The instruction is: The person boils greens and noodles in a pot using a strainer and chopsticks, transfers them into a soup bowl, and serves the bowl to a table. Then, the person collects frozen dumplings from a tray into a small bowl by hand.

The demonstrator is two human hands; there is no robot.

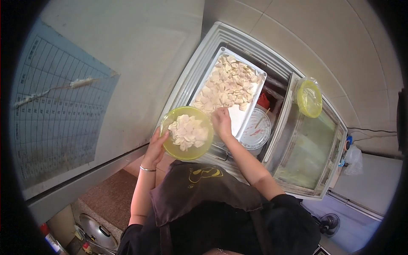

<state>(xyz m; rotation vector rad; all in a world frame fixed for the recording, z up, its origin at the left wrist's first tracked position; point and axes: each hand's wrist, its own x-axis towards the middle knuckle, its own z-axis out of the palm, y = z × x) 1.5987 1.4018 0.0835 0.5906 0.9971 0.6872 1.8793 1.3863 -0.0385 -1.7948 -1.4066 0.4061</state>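
Observation:
My left hand point(155, 148) grips the rim of a yellow-green plastic bowl point(204, 146), thumb on the inside edge. A heap of pale wontons point(188, 131) lies in the bowl. Just right of it, my right hand point(221, 122) is over the near end of a white tray point(240, 121), fingers curled in and closed. What those fingers hold, if anything, is hidden. Many more wontons point(231, 83) cover most of the tray, with white bottom showing at its near right. The tray sits inside an open chest freezer point(193, 70).
Beside the tray in the freezer is a round white lid point(260, 132) with red smears and a stick on it. Another yellow-green bowl point(310, 98), wrapped in clear plastic, rests on the freezer's glass cover point(306, 148). A wall panel with a torn chart point(63, 102) stands at left.

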